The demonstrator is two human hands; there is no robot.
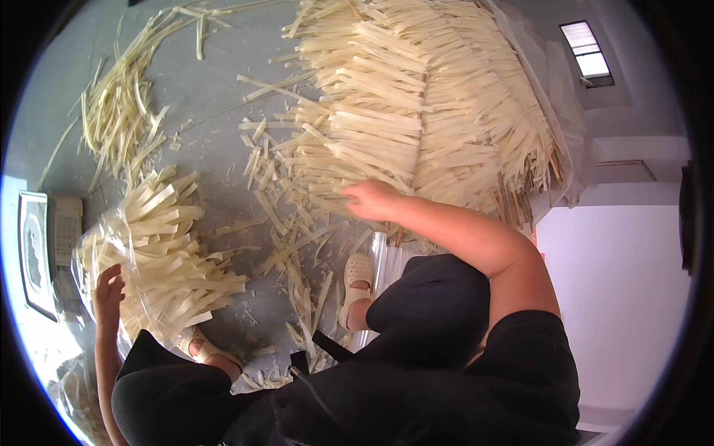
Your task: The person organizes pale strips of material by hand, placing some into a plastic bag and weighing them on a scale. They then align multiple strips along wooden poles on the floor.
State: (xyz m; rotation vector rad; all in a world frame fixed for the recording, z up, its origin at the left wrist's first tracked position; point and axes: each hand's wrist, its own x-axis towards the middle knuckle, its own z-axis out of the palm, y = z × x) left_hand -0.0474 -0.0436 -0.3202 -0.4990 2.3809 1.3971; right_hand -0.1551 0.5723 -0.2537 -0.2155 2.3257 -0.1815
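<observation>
My right hand (372, 199) is at the near edge of a large heap of pale, flat dried strips (385, 128). Its fingers point left over the strips; whether any are gripped is unclear. Thin wooden rods (421, 106) run through the rows of strips. My left hand (110, 292), fingers loosely curled and apart, hangs beside a clear plastic bag (125, 245). Many strips (173, 251) fan out of the bag's mouth toward the right. Nothing shows within that hand.
Loose strips and crumbs (290, 245) litter the grey floor (206, 117) between my feet. A tangled strip pile (120, 106) lies at the upper left. An electronic scale (66, 240) stands far left. Plastic sheeting (563, 111) edges the heap, and clear film (385, 256) lies by one clog (357, 273).
</observation>
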